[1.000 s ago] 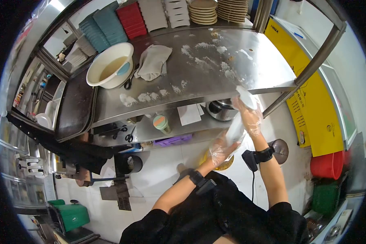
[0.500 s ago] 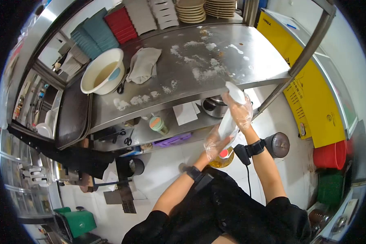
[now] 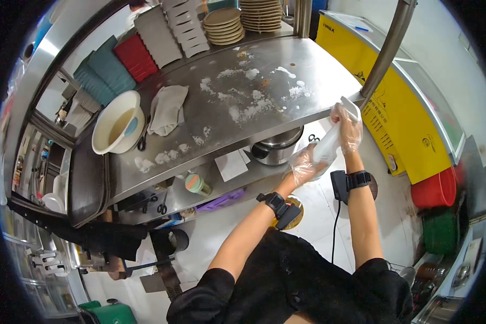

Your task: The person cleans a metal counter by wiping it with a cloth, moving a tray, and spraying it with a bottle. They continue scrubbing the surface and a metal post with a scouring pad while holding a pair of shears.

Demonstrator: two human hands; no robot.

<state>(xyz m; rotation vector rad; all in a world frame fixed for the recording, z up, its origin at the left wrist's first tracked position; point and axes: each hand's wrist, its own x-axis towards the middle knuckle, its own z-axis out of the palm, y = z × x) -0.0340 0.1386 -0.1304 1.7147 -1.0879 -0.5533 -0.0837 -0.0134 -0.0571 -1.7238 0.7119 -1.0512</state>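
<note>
Both of my hands wear clear plastic gloves and hold a long, smooth white thing [image 3: 329, 142] out past the front edge of the steel table; its exact kind is not plain. My right hand [image 3: 350, 132] has its fingers wrapped round the upper end. Lower down, my left hand [image 3: 304, 164] is closed about the other end, its fingers partly hidden by the glove's glare. A black strap device sits on each wrist. The steel table [image 3: 200, 154], dusted with white powder, is just beyond my hands.
On the table are a cream basin [image 3: 101, 129] with cloudy liquid, a folded cloth [image 3: 167, 109], and stacked plates [image 3: 223, 26]. A steel pot [image 3: 275, 147] and a green-lidded jar [image 3: 198, 184] stand on the shelf below. A yellow freezer [image 3: 399, 116] is at right.
Both hands have shifted right with the white thing between them, the right hand nearing the table's corner. The table appears further left as the view turns.
</note>
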